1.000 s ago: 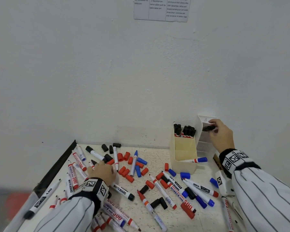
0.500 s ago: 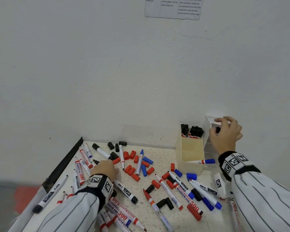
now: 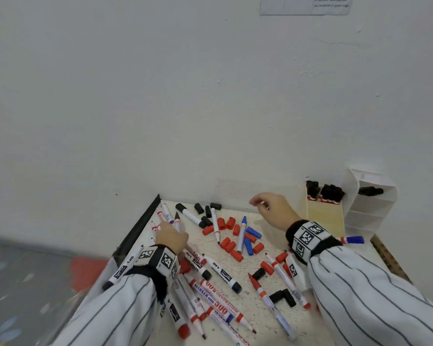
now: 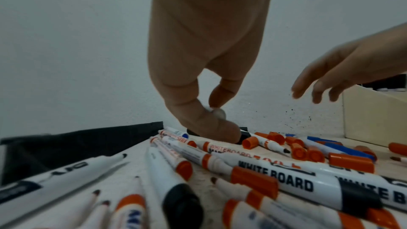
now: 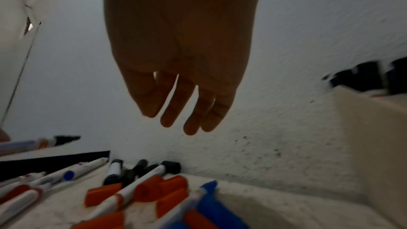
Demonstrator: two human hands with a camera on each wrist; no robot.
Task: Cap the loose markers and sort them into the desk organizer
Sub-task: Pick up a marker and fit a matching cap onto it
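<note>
Left hand (image 3: 171,237) down at the far-left part of the table (image 3: 250,290), thumb and forefinger pinching a white marker barrel (image 4: 216,113) off the pile; which colour it is, can't tell. Fingertips touch a black cap (image 4: 243,137) lying among the markers. Right hand (image 3: 273,211) in the air left of the desk organizer (image 3: 323,218), fingers straight and loosely spread, holding nothing; wrist view confirms (image 5: 182,104).

Desk organizer sits at the table's far-right corner against the wall (image 3: 160,96). Its cream compartment holds a bunch of black-capped markers (image 3: 324,193) standing upright; the white tiered section (image 3: 370,208) right of it has one black marker (image 3: 370,191) lying in the top slot. A blue-capped marker (image 3: 353,239) lies just in front of the organizer.

Left of the organizer: loose red caps (image 3: 229,245), blue caps (image 3: 251,236), an uncapped blue marker (image 3: 241,233), black caps (image 3: 208,211) near the wall. Nearer the person, a heap of red and black whiteboard markers (image 3: 210,295), some capped, some not. Paper notice (image 3: 305,5) on the wall above.
</note>
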